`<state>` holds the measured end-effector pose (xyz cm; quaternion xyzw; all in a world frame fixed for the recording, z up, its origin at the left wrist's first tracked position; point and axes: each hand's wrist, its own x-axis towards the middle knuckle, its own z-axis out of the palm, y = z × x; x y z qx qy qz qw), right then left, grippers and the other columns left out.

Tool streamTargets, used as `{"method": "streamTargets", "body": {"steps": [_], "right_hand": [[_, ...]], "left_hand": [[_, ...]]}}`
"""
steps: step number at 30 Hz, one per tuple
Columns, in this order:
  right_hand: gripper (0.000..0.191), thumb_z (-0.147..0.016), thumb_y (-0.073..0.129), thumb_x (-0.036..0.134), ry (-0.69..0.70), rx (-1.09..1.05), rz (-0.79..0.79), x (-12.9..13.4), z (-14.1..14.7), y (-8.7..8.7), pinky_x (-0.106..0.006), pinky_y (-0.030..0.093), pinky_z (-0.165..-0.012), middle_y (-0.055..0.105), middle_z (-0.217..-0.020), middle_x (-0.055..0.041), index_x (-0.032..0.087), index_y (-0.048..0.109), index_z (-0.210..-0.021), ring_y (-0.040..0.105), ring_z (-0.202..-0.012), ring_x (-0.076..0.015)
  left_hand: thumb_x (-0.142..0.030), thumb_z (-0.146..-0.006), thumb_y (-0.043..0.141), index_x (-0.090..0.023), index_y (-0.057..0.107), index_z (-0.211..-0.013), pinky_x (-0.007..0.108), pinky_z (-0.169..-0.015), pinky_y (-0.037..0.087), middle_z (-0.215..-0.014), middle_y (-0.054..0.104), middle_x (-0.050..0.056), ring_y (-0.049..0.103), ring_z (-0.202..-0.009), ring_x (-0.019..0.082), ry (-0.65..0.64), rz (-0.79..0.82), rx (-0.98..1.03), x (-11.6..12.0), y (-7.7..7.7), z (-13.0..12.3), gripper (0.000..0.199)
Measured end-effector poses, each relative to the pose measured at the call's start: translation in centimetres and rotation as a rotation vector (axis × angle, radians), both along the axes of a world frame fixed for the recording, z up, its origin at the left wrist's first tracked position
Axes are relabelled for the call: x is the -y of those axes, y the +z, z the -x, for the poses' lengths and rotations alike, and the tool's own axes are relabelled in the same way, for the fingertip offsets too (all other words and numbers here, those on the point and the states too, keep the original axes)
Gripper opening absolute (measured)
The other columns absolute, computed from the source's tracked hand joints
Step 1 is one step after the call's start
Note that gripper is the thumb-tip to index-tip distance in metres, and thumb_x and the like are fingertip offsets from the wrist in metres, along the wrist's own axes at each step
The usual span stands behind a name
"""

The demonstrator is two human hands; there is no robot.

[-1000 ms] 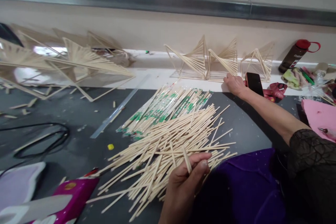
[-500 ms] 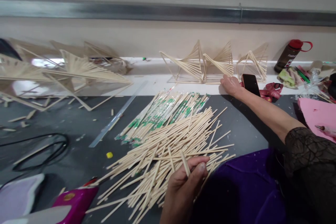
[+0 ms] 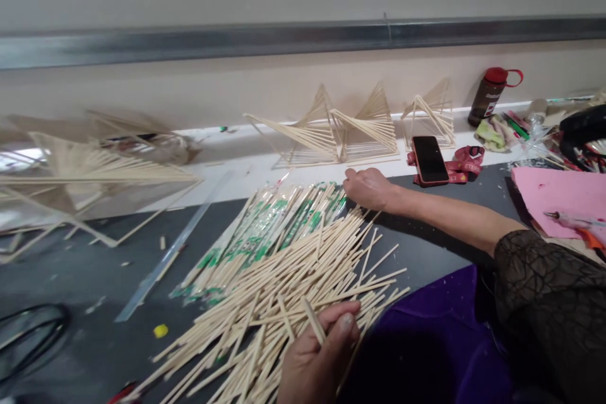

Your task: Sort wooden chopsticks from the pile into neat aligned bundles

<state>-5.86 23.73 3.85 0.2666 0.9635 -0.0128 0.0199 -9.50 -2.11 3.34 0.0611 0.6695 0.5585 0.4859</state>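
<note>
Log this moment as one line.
Left hand: holds pale wooden piece over loose sticks | right hand: beside wrapped sticks, contact unclear | stick frames: on white ledge

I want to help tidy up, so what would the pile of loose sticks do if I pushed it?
The loose sticks would probably slide apart, since they lie crisscrossed with no band showing. Each is likely light and fairly stiff, being thin and straight.

Dark, crackle-patterned sleeve (image 3: 528, 271), ending high on the right forearm (image 3: 445, 209), deep purple garment (image 3: 438, 341), seamed, flecked with pale specks, left hand (image 3: 319, 353) and right hand (image 3: 368, 189) ungloved
</note>
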Motion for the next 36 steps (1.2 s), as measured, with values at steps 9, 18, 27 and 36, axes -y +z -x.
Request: {"method": "streamTargets", "body": {"steps": [9,18,27,36], "right_hand": [[0.037,-0.092,0.037,0.006,-0.142,-0.071,-0.063,-1.8,-0.3,-0.7,-0.036,0.054,-0.078,0.064,-0.113,-0.0224,0.004,0.067,-0.113,0.067,-0.100,-0.0269],[0.038,-0.091,0.037,0.005,-0.237,-0.080,-0.086,-4.1,-1.2,-2.6,-0.037,0.051,-0.084,0.062,-0.116,-0.0241,0.002,0.067,-0.113,0.062,-0.108,-0.0284],[0.038,-0.091,0.036,0.004,-0.230,-0.076,-0.097,-5.2,-1.1,-2.7,-0.039,0.050,-0.085,0.061,-0.117,-0.0254,0.001,0.067,-0.114,0.060,-0.109,-0.0287],[0.039,-0.091,0.035,0.003,-0.205,-0.068,-0.113,-5.9,-1.2,-3.0,-0.039,0.051,-0.085,0.060,-0.117,-0.0254,0.001,0.067,-0.112,0.060,-0.108,-0.0293]], "left_hand": [[-0.050,-0.046,0.088,-0.013,0.070,-0.082,0.015,-0.045,0.025,-0.050,0.051,-0.004,0.038,-0.044,0.004,-0.019,0.016,-0.007,0.0,-0.5,0.3,0.056],[-0.049,-0.043,0.090,-0.013,0.071,-0.080,0.017,-0.046,0.026,-0.049,0.050,-0.003,0.039,-0.044,0.006,-0.025,0.027,0.016,-0.1,-0.4,0.2,0.055],[-0.052,-0.045,0.090,-0.013,0.070,-0.082,0.016,-0.047,0.024,-0.049,0.048,-0.004,0.038,-0.045,0.004,-0.050,0.006,0.039,0.0,-0.8,0.3,0.057],[-0.050,-0.048,0.089,-0.013,0.070,-0.082,0.016,-0.047,0.023,-0.050,0.052,-0.002,0.038,-0.045,0.004,-0.084,-0.005,0.029,0.2,-1.0,0.5,0.054]]}}
